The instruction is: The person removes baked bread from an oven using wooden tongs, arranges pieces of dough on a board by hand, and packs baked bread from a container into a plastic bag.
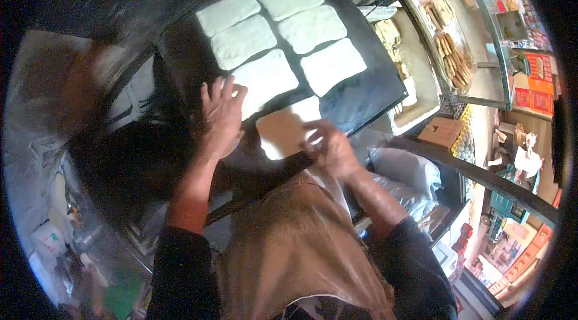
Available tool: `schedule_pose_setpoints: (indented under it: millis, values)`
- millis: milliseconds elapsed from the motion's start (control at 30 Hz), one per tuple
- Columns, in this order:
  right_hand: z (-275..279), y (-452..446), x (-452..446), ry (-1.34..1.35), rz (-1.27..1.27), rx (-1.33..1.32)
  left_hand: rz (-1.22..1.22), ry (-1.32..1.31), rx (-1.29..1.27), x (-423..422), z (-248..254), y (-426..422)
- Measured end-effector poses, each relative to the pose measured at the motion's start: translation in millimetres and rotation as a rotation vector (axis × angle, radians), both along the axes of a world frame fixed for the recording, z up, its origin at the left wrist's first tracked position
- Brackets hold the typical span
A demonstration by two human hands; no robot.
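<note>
Several flat white dough sheets lie in two columns on a dark griddle plate (pixel 361 103). My left hand (pixel 223 115), fingers spread, is at the left edge of the lower left-column sheet (pixel 265 79). Nearest to me is another dough sheet (pixel 280 133), partly in shadow. The fingers of my right hand (pixel 331 148) are bent together at its right edge, pinching it. To the upper right lies a further sheet (pixel 333 66), with nothing touching it.
Right of the plate stand a pale bin (pixel 421 103) with baked flatbreads and a glass case with more bread (pixel 451 58). A cardboard box (pixel 442 132) and plastic bags (pixel 406 178) are below. Farther right, a person (pixel 528 154) is outside near vehicles.
</note>
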State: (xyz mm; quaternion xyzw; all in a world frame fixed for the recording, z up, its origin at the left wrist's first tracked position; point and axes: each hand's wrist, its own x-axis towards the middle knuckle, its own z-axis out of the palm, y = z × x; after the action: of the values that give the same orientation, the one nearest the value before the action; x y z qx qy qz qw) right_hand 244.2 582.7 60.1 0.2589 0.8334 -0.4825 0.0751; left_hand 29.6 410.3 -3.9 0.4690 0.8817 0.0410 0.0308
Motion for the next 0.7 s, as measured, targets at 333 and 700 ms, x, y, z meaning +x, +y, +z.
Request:
schedule_pose_setpoints:
  millis: [333, 700]
  values:
    - [-75, 175, -48, -0.227, -0.230, 0.626, -0.441, -0.311, 0.300, 64, -3, 15]
    - [-60, 197, -61, -0.076, -0.251, 0.214, 0.113, -0.836, 0.569, -4, -21, 32]
